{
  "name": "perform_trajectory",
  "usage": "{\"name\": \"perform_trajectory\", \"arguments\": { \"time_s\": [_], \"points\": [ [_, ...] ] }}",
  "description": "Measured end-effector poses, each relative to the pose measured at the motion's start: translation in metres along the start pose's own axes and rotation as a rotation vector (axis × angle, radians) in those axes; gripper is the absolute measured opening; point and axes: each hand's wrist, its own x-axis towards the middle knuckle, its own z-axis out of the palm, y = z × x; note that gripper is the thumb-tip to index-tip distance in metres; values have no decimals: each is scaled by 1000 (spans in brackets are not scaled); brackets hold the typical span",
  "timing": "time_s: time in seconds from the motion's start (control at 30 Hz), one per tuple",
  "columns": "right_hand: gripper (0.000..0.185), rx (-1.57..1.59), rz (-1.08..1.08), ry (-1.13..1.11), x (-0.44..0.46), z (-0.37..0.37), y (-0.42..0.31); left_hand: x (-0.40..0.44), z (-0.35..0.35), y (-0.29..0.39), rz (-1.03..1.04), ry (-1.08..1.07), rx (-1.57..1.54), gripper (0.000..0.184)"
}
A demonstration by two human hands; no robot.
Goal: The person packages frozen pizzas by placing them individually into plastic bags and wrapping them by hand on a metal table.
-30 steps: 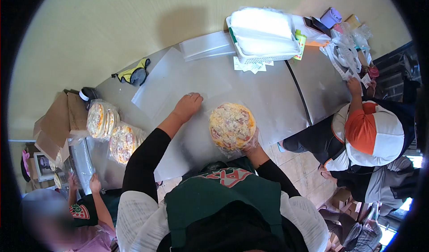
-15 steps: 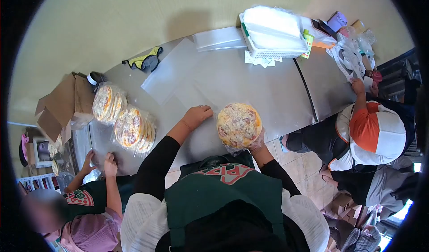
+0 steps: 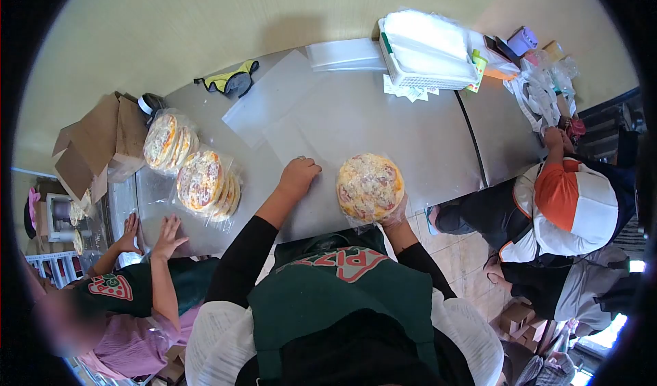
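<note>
A round pizza topped with grated cheese and reddish pieces (image 3: 370, 187) sits in a clear plastic bag near the front of the metal table. My right hand (image 3: 395, 213) grips the pizza's lower right edge through the plastic; its fingers are partly hidden beneath. To the left, my left hand (image 3: 300, 176) rests on the table with fingers curled in, and nothing shows in it. Beyond it, a clear plastic sheet or bag (image 3: 263, 102) lies flat. Farther left stand two bagged stacks of pizzas, a nearer one (image 3: 205, 184) and a farther one (image 3: 168, 142).
A white basket (image 3: 431, 81) filled with clear plastic bags stands at the back. Yellow-and-grey goggles (image 3: 229, 81) lie near the wall. A cardboard box (image 3: 99, 136) is at the far left. One co-worker's hands (image 3: 164, 239) are at left; another person (image 3: 578, 201) works at right.
The view has shifted slightly. My right hand still holds the bagged pizza, and my left hand stays on the table. The left co-worker's hands have spread flat at the table edge.
</note>
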Motion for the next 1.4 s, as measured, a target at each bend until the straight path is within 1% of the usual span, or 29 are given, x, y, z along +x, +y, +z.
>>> {"name": "perform_trajectory", "arguments": {
  "time_s": [0.07,0.17,0.27,0.37,0.47,0.57,0.67,0.77,0.87,0.97,1.07,1.17,1.33,1.4],
  "points": [
    [51,-15,-33,-4,1,-2,-2,-1,1,5,28,23,61,8],
    [51,-35,-52,-4,1,1,-4,-3,6,3,32,88,-3,8],
    [51,-39,-57,-10,-1,7,-5,-3,-3,6,-18,-25,-81,9],
    [51,-46,-57,-10,-2,8,-4,-9,12,2,-115,153,-25,4],
    [51,-37,-32,24,-2,8,-3,-13,13,2,-122,355,43,5],
    [51,-41,-27,31,0,4,0,-14,5,8,-181,457,87,18],
    [52,-42,-8,22,2,1,1,-12,0,12,-219,484,50,38],
    [51,-38,17,18,-2,13,5,-7,-6,22,-347,429,107,55],
    [51,-30,86,9,0,8,11,-2,2,14,-294,434,49,62],
    [51,-9,193,-8,2,-4,18,2,-10,23,-262,389,-11,58],
    [51,-1,273,-26,7,-15,27,6,-11,21,-141,429,-47,50],
    [51,7,339,-38,13,-24,34,3,3,5,-32,399,-32,49],
    [51,1,385,-39,20,-32,43,-1,3,6,18,378,-179,47],
    [51,-37,375,-1,19,-29,44,-2,0,7,27,385,-255,44]
  ]
}}
